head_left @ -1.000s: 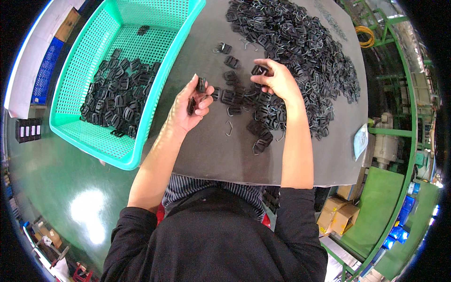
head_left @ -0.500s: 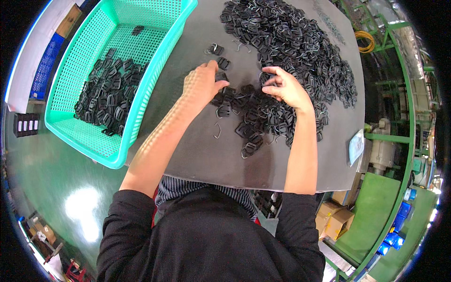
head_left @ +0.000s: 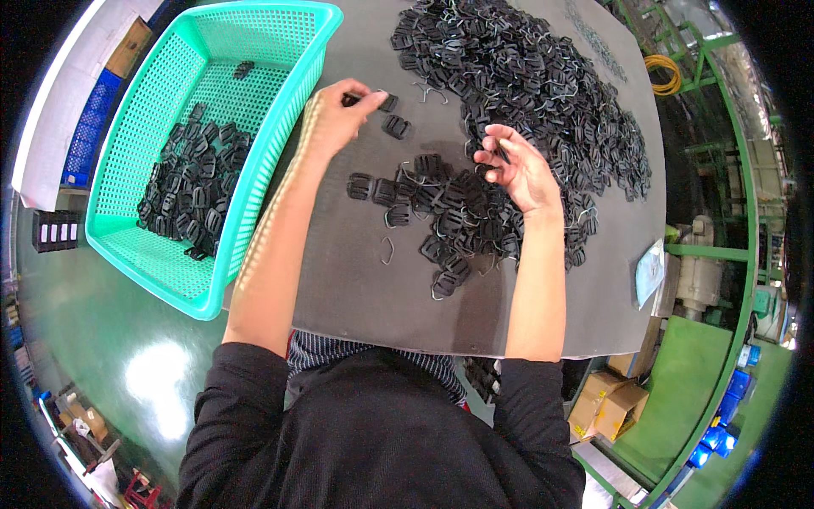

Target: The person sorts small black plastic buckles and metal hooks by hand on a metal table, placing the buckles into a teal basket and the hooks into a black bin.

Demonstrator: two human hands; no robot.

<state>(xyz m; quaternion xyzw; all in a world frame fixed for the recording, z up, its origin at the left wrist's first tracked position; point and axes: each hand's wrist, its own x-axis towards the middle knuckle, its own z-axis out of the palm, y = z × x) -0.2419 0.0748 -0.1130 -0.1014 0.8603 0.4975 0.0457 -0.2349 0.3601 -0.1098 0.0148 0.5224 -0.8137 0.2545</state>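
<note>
My left hand (head_left: 341, 119) is over the table beside the basket. Its thumb and fingers are pinched at a small black plastic strap buckle (head_left: 388, 103) with a thin wire hook. A second buckle (head_left: 396, 127) lies just nearer. My right hand (head_left: 524, 174) hovers at the near-left edge of the big pile of buckles (head_left: 543, 102), fingers curled. Something dark shows between those fingers, too small to make out. Between my hands a smaller cluster of buckles (head_left: 449, 225) spreads over the table, some with wire hooks.
At the left stands a green mesh basket (head_left: 222, 280) partly filled with buckles. On the grey table (head_left: 373, 297) lie a loose wire hook (head_left: 387, 250) and, at the right edge, a light blue packet (head_left: 650, 271). Cardboard boxes (head_left: 615, 403) sit below at the right.
My left hand has moved left and away from me, from the small cluster to the buckle with the hook. Buckles formerly under it now show. My right hand has shifted slightly nearer, its fingers more curled.
</note>
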